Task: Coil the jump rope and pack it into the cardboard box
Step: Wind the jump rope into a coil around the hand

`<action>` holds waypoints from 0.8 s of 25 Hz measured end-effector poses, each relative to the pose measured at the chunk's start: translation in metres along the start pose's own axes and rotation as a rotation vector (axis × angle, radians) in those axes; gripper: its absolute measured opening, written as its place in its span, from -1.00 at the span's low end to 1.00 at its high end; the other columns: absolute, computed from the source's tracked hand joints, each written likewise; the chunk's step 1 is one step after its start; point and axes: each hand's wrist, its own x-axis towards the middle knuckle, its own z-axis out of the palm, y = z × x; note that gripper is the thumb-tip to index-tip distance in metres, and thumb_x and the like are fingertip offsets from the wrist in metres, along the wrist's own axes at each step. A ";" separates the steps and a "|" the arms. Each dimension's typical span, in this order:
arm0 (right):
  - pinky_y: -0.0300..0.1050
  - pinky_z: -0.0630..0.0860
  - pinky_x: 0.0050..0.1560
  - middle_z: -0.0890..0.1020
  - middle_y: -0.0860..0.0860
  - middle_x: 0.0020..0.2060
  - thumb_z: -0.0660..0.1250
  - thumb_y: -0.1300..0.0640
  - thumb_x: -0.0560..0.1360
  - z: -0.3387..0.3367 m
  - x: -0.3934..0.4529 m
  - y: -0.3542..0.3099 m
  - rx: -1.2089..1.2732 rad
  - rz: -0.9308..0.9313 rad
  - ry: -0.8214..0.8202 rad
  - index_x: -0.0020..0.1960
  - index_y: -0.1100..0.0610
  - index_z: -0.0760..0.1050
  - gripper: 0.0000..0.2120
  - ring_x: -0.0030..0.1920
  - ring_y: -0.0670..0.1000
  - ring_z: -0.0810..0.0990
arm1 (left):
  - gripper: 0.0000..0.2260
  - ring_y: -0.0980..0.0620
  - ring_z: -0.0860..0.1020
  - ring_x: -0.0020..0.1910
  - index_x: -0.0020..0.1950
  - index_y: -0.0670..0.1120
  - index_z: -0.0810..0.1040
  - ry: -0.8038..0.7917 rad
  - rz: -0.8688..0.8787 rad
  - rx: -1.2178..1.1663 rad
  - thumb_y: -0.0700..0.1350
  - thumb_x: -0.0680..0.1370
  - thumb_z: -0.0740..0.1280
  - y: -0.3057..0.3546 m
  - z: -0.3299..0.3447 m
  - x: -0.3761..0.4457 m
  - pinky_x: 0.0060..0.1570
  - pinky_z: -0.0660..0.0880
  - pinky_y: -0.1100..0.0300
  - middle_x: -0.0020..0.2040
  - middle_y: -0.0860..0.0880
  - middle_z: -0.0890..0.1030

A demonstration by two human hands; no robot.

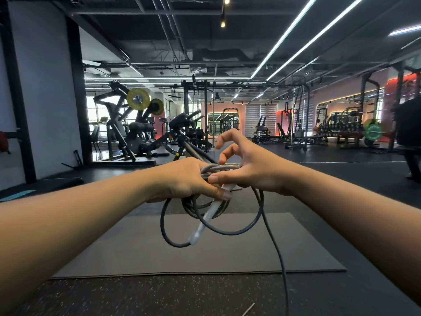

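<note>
Now, left hand [182, 179] fingers gripping coiled jump rope [211, 215], right hand [248, 165] fingers pinching its loops

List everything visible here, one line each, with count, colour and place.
jump rope: one, dark grey, coiled at the hands, loops hanging, a tail trailing down to the right
rope handle: one, clear white, hanging from the coil
floor mat: one, grey, on the floor below
weight plates: two, yellow, on the left machine
weight plate: one, green, far right
left hand: gripping the coil
right hand: on the coil, fingers raised
</note>
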 end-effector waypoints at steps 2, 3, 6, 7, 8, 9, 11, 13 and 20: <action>-0.04 0.52 -0.14 0.52 0.15 -0.04 0.57 0.03 0.43 0.002 -0.001 -0.001 0.069 0.008 -0.008 0.24 0.02 0.39 -0.50 -0.18 0.03 0.53 | -0.71 -0.08 0.53 -0.22 -0.08 -0.05 0.71 0.011 0.030 0.044 0.13 0.37 0.58 0.002 -0.001 -0.005 -0.08 0.42 0.08 -0.25 -0.07 0.63; -0.04 0.50 -0.17 0.53 0.13 -0.08 0.54 -0.02 0.45 0.002 -0.001 -0.001 0.091 0.020 -0.008 0.22 0.04 0.41 -0.55 -0.21 0.05 0.51 | -0.68 -0.11 0.55 -0.19 -0.04 -0.05 0.71 0.008 0.045 0.074 0.14 0.37 0.57 0.004 -0.002 -0.009 -0.05 0.47 0.02 -0.21 -0.06 0.65; -0.06 0.37 -0.31 0.54 0.08 -0.29 0.40 -0.21 0.51 -0.006 -0.002 0.005 0.080 0.060 -0.029 0.12 0.12 0.53 -0.58 -0.33 0.06 0.41 | -0.74 -0.13 0.65 0.04 -0.03 0.05 0.73 0.029 0.019 0.109 0.12 0.36 0.58 0.007 -0.014 -0.021 0.22 0.51 -0.15 -0.06 -0.06 0.75; -0.05 0.35 -0.31 0.53 0.06 -0.34 0.39 -0.24 0.51 -0.011 -0.004 0.008 0.046 0.070 -0.037 0.04 0.13 0.59 -0.58 -0.35 0.06 0.41 | -0.76 -0.13 0.67 0.04 -0.05 0.05 0.74 0.043 0.006 0.106 0.10 0.35 0.59 0.006 -0.020 -0.025 0.23 0.51 -0.14 -0.07 -0.06 0.75; -0.06 0.36 -0.31 0.53 0.06 -0.38 0.41 -0.23 0.50 -0.017 -0.007 0.011 0.008 0.080 -0.041 -0.05 0.15 0.63 -0.58 -0.36 0.06 0.42 | -0.76 -0.13 0.68 0.01 -0.06 0.01 0.74 0.055 -0.004 0.098 0.07 0.35 0.60 0.006 -0.027 -0.028 0.20 0.54 -0.10 -0.08 -0.06 0.76; -0.09 0.39 -0.32 0.52 0.05 -0.42 0.43 -0.20 0.50 -0.024 -0.010 0.013 -0.036 0.095 -0.036 -0.14 0.18 0.65 -0.59 -0.38 0.05 0.44 | -0.74 -0.10 0.70 -0.05 -0.06 -0.04 0.74 0.070 -0.016 0.082 0.04 0.34 0.61 0.004 -0.036 -0.032 0.10 0.60 -0.01 -0.11 -0.07 0.76; -0.12 0.46 -0.32 0.53 0.03 -0.49 0.47 -0.18 0.48 -0.038 -0.015 0.018 -0.133 0.136 0.052 -0.29 0.22 0.59 -0.54 -0.43 0.03 0.48 | -0.77 0.04 0.67 -0.33 -0.10 -0.13 0.72 0.114 -0.030 -0.001 -0.05 0.34 0.59 0.000 -0.052 -0.042 -0.28 0.58 0.26 -0.26 -0.08 0.72; -0.12 0.54 -0.26 0.53 0.07 -0.51 0.44 -0.26 0.45 -0.047 -0.017 0.026 -0.188 0.206 0.181 -0.32 0.26 0.54 -0.43 -0.48 0.02 0.52 | -0.86 0.16 0.50 -0.54 -0.16 -0.16 0.67 0.228 -0.028 -0.225 -0.14 0.36 0.54 -0.009 -0.063 -0.046 -0.49 0.43 0.36 -0.44 -0.03 0.61; -0.04 0.54 -0.22 0.45 0.03 -0.25 0.52 0.07 0.48 0.006 -0.006 0.031 0.450 0.210 0.065 0.13 0.17 0.58 -0.71 -0.31 -0.04 0.41 | -0.75 0.06 0.53 -0.42 -0.27 -0.06 0.58 0.675 0.094 -1.240 0.00 0.28 0.60 -0.008 -0.040 -0.016 -0.13 0.65 0.01 -0.38 0.03 0.46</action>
